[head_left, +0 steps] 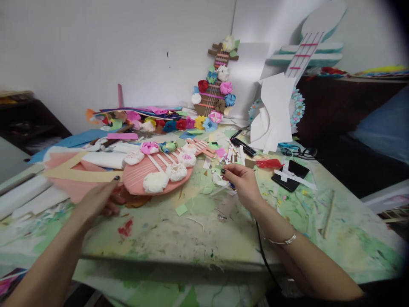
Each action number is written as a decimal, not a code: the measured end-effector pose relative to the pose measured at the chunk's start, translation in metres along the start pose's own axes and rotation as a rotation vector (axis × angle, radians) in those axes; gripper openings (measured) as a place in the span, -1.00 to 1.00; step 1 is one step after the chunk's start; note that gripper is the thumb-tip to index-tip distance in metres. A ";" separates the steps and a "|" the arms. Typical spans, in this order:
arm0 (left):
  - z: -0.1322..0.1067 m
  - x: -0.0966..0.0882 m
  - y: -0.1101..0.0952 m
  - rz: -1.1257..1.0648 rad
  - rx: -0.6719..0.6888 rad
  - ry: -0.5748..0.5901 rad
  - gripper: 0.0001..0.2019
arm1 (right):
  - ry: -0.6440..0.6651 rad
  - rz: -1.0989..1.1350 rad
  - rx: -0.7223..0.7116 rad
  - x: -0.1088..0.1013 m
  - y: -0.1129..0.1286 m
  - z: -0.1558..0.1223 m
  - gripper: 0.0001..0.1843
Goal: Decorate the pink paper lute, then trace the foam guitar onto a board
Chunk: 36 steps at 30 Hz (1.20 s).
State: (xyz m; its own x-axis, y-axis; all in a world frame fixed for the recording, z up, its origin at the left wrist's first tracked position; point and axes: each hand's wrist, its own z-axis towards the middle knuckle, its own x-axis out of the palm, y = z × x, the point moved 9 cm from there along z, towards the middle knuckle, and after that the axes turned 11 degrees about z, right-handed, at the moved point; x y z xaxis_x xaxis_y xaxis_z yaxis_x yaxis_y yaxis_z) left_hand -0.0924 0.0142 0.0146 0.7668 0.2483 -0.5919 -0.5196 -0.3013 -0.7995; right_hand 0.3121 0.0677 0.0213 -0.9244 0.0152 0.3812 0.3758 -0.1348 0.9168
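Note:
A pink paper lute [153,170] lies on the table, with white, pink and green-blue paper flowers on it and pale strips along its body. Beside its rounded left end is my left hand [100,198], fingers loosely apart and thumb stretched toward the end of a bent cream paper strip [72,170]. Whether the fingertips touch the lute I cannot tell. My right hand [241,181] is closed in a pinch over scattered white paper scraps [218,178] right of the lute. What it pinches is too small to make out; something dark blue shows below the fingers.
Behind stand a brown flowered paper lute [211,96] and a white-and-teal one [303,55] with a white paper cutout [276,111] before it. Coloured paper flowers [182,124] line the wall. At right lie a black phone-like slab [295,181], a red object [268,163] and glasses [300,151].

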 end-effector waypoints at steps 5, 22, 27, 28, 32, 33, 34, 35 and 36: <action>0.020 0.040 0.014 -0.330 -0.299 0.298 -0.76 | 0.008 -0.005 -0.011 -0.006 -0.002 0.006 -0.79; -0.003 0.069 -0.006 -0.766 -0.109 0.226 -0.56 | 0.084 0.086 0.040 0.002 0.005 0.002 -0.74; -0.046 0.085 -0.016 -0.928 -0.042 0.212 -0.54 | 0.173 0.153 0.006 0.016 0.012 -0.007 -0.69; -0.053 0.088 -0.015 -0.949 -0.030 0.206 -0.54 | 0.192 0.158 0.010 0.020 0.013 -0.009 -0.69; -0.068 0.094 -0.010 -0.981 -0.022 0.174 -0.52 | 0.241 0.169 0.035 0.030 0.015 -0.019 -0.71; -0.070 0.095 -0.009 -0.978 -0.024 0.178 -0.52 | 0.243 0.167 0.034 0.031 0.017 -0.020 -0.72; -0.072 0.096 -0.010 -0.973 -0.023 0.183 -0.53 | 0.242 0.159 0.028 0.032 0.018 -0.021 -0.74; -0.073 0.096 -0.011 -0.970 -0.020 0.188 -0.53 | 0.240 0.147 0.020 0.032 0.019 -0.021 -0.77; -0.073 0.096 -0.012 -0.967 -0.015 0.189 -0.54 | 0.240 0.133 0.012 0.032 0.020 -0.021 -0.79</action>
State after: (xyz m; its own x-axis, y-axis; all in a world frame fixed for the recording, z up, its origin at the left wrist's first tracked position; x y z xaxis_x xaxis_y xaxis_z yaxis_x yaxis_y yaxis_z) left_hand 0.0150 -0.0259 -0.0252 0.9070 0.2435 0.3437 0.3673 -0.0580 -0.9283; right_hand 0.2885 0.0442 0.0494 -0.8553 -0.2373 0.4605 0.4943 -0.1079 0.8625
